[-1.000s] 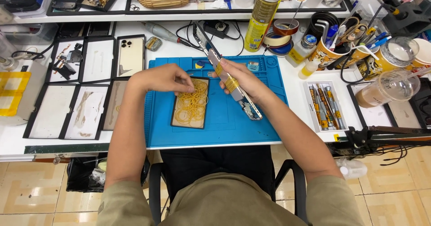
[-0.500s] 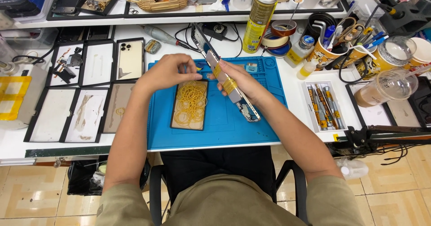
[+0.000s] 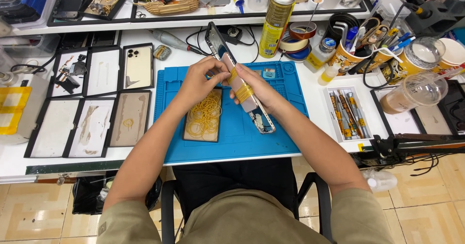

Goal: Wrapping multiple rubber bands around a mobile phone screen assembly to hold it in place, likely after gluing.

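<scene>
Both hands (image 3: 232, 81) grip the banded phone (image 3: 242, 91) between them.

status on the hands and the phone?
Both hands up over blue mat. Right hand grips phone, banded yellow. Left hand pinching rubber band onto it. Nothing blocking.

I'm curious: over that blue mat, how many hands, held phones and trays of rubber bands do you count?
Hands: 2, left hand and right hand
Phone, held by both hands, yellow bands around it: 1
Tray of yellow rubber bands: 1
Total: 4
</scene>
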